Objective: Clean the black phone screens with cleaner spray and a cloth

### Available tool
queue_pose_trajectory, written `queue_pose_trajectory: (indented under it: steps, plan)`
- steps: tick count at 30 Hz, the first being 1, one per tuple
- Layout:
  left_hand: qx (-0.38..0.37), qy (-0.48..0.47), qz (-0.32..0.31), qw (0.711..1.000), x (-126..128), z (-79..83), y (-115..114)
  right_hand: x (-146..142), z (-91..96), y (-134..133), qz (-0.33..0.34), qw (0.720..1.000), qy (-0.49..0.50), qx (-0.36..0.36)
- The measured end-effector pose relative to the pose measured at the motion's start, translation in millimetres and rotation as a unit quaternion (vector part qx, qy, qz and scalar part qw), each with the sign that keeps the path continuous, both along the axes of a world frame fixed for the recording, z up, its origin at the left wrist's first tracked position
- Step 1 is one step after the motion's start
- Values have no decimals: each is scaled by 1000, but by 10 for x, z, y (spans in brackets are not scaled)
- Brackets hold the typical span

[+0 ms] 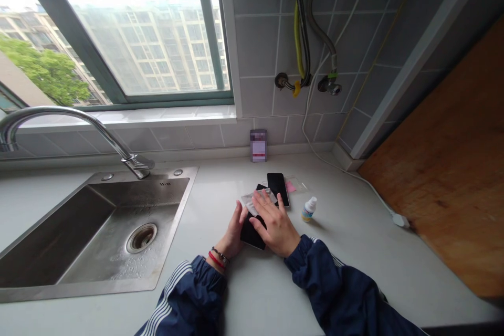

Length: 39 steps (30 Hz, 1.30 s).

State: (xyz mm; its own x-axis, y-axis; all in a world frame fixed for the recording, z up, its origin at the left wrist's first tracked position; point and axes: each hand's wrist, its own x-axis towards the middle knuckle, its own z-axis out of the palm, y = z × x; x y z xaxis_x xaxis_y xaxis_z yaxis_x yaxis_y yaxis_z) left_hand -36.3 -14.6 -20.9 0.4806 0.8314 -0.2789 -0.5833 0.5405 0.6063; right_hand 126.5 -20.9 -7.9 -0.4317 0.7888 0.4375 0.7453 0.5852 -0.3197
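Note:
A black smartphone (252, 234) lies tilted on the white countertop between my hands. My left hand (235, 228) grips it along its left edge, thumb raised. Over its upper part rests a crumpled light-grey cloth (248, 202). My right hand (275, 226) lies on top with fingers stretched out, pressing the cloth against the screen; what is under the palm is hidden. Just beyond the fingers is a second dark phone (279, 189). Partly behind that one lies a clear plastic piece with a pink patch (290, 186). A small white-capped bottle (309, 209) stands upright to the right.
On the left is a steel sink (192, 184) with a curved faucet (79, 112). A purple box (259, 146) leans on the tiled wall. A white cable (354, 174) runs down to a plug (400, 219) beside a wooden panel (444, 168). Hoses hang above.

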Motion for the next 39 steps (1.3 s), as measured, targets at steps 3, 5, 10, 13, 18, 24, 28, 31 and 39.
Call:
queue_pose_trajectory:
  steps: [3, 5, 10, 13, 18, 24, 28, 31, 39]
  plan:
    - [-12, -1, 44, 999, 24, 19, 27, -35, 0, -42, 47, 999, -8, -20]
    - [-19, -8, 74, 997, 47, 25, 47, -53, 2, -66, 69, 997, -12, -31]
    - [-17, -39, 134, 990, 77, 73, 72, -79, 30, -116, 108, 993, -19, -50]
    - [-28, -36, 141, 989, 58, 134, 65, -91, 53, -144, 133, 990, -13, -52]
    - [-44, -26, 140, 989, 21, 197, 37, -123, 55, -187, 151, 987, 1, -48]
    - [-8, -82, 106, 991, -8, 220, 42, -145, -25, -196, 176, 983, 8, -45]
    - [29, -93, 112, 989, -43, 167, 81, -145, -89, -177, 188, 981, 4, -37]
    - [33, -99, 110, 988, -60, 118, 98, -149, -97, -174, 190, 981, 5, -29]
    - [22, -100, 116, 988, -60, 143, 58, -192, -44, -237, 160, 987, -31, -7]
